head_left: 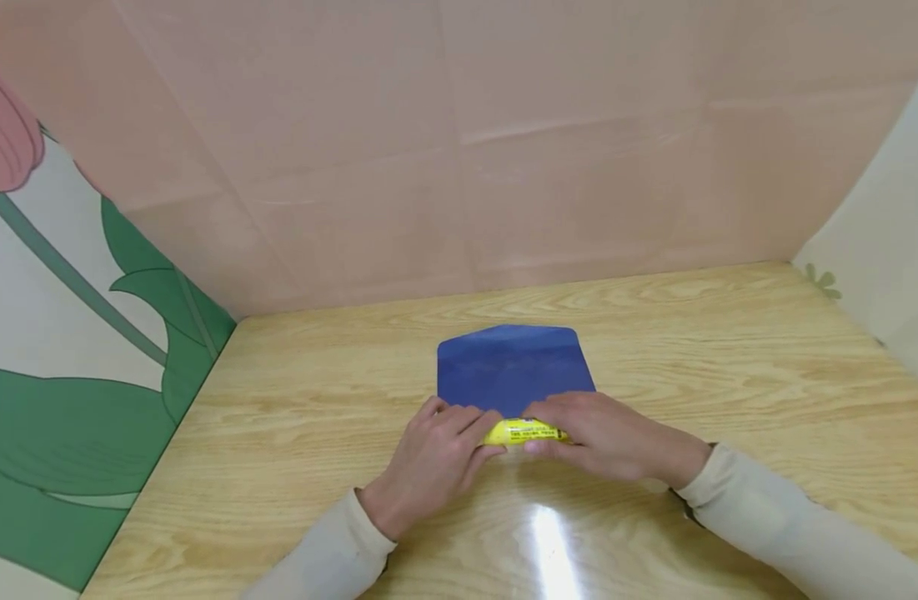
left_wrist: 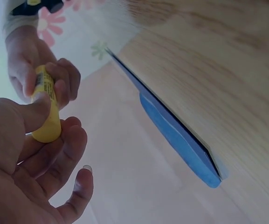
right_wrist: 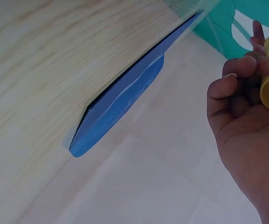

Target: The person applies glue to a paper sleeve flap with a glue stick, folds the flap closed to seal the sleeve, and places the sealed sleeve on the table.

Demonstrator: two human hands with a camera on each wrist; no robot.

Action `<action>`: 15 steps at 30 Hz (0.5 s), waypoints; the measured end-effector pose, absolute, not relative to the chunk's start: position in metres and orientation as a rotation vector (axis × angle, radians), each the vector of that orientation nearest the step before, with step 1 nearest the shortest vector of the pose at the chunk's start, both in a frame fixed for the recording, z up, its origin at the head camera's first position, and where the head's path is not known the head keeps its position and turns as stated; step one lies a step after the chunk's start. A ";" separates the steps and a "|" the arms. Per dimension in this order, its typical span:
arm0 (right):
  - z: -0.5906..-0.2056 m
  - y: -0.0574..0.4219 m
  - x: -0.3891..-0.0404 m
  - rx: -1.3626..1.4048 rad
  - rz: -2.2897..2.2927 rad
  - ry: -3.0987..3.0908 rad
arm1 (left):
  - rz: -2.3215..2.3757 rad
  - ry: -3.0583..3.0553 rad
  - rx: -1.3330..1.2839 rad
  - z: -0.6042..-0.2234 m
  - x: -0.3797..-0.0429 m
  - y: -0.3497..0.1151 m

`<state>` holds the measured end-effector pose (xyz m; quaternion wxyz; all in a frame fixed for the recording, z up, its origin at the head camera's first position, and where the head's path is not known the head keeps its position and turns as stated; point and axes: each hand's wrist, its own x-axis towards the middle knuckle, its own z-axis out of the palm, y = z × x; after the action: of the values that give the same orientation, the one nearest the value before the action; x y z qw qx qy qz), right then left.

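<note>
Both hands meet on a yellow glue stick (head_left: 526, 431) with dark printing, held level above the table. My left hand (head_left: 439, 454) pinches one end between thumb and fingers. In the left wrist view, the thumb lies along the yellow barrel and the little finger stands away from it. My right hand (head_left: 616, 437) grips the other end; its curled fingers show around the base in the right wrist view. Just beyond the hands a blue envelope (head_left: 507, 367) lies on the table, its flap pointing away. The hands hide its near edge in the head view.
The pale wood table (head_left: 293, 450) runs back to a pinkish sheet wall (head_left: 459, 167). A panel with green leaves and a pink flower (head_left: 68, 442) borders the left side, and a whitish panel (head_left: 879, 242) stands at the right.
</note>
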<state>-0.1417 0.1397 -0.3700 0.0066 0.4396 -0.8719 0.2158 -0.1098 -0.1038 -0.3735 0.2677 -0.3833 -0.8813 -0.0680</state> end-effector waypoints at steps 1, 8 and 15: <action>-0.370 0.140 -0.142 1.373 0.673 -2.731 | -0.186 -2.380 -1.035 -0.373 -0.110 -0.104; -0.370 0.139 -0.142 1.375 0.646 -2.738 | -0.174 -2.394 -1.037 -0.373 -0.110 -0.105; -0.370 0.139 -0.142 1.390 0.602 -2.741 | -0.163 -2.383 -1.042 -0.373 -0.110 -0.106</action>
<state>-0.1420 0.1389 -0.3700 0.0053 0.4438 -0.8753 0.1922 -0.1097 -0.1057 -0.3726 0.2647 -0.3858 -0.8817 -0.0604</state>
